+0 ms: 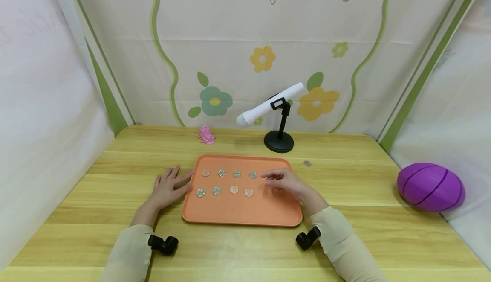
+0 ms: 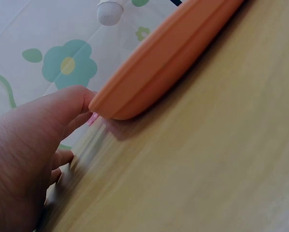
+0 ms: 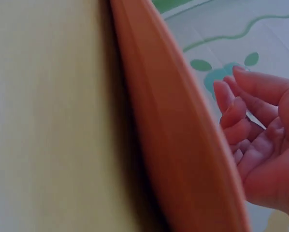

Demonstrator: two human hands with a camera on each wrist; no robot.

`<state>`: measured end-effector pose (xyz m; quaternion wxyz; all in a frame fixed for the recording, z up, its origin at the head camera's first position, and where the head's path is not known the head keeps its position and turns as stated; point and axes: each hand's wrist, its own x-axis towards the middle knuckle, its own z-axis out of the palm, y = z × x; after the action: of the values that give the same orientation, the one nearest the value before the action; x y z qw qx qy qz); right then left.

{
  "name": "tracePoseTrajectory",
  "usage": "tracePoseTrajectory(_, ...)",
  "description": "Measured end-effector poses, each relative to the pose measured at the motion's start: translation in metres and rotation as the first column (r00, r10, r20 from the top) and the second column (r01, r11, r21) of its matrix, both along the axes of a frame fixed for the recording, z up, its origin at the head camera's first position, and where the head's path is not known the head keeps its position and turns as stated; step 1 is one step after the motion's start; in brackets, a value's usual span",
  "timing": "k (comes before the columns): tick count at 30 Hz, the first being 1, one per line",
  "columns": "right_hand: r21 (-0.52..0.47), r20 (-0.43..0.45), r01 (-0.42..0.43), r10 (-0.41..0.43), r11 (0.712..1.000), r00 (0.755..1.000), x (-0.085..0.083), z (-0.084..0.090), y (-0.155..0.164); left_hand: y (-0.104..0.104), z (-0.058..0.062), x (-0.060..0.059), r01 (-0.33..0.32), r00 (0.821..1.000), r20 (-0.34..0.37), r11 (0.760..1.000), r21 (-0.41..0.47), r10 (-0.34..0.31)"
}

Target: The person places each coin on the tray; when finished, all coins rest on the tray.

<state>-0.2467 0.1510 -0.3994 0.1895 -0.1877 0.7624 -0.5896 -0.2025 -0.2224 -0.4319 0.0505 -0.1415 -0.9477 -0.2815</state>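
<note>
An orange tray [image 1: 238, 213] lies on the table, bearing two rows of coins, among them a coin [image 1: 252, 175] at the right end of the far row and a coin [image 1: 249, 192] at the near row's right end. My left hand [image 1: 168, 188] rests beside the tray with fingers spread, its thumb at the rim [image 2: 98, 104]. Over the tray's right part hovers my right hand [image 1: 285, 184], its fingertips just right of the far row's end coin. In the right wrist view its fingers [image 3: 234, 113] are loosely bent, with a thin pale sliver visible between them.
Another coin [image 1: 307, 163] lies on the table right of the tray. Behind the tray are a pink figurine [image 1: 206, 135] and a white microphone [image 1: 270, 105] on a black stand [image 1: 278, 141]. A purple ball [image 1: 431, 187] sits at the right edge.
</note>
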Motion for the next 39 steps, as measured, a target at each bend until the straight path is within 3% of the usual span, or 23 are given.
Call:
tracePoseTrajectory(9, 0.001, -0.033, 0.137, -0.137, 0.991, 0.99, -0.017, 0.015, 0.047, 0.0, -0.002, -0.001, 0.001, 1.0, -0.002, 1.0, -0.001, -0.001)
tracePoseTrajectory(12, -0.008, -0.053, 0.191, -0.191, 0.982, 0.98, -0.026, 0.015, 0.065, 0.0, -0.001, 0.0, -0.002, 1.0, -0.006, 1.0, -0.005, 0.002)
tracePoseTrajectory(20, -0.01, -0.009, 0.32, -0.32, 0.947, 0.947, -0.04, 0.006, 0.104, 0.0, 0.0, 0.001, -0.005, 1.0, -0.016, 1.0, 0.0, 0.005)
tracePoseTrajectory(35, 0.062, 0.066, 0.441, -0.445, 0.895, 0.893, -0.061, -0.013, 0.126, 0.0, 0.001, 0.001, -0.013, 1.0, -0.012, 1.0, -0.006, 0.013)
tracePoseTrajectory(39, 0.091, 0.046, 0.451, -0.456, 0.888, 0.889, -0.065, -0.017, 0.127, 0.0, 0.001, 0.001, -0.01, 1.0, -0.013, 1.0, -0.007, 0.01)
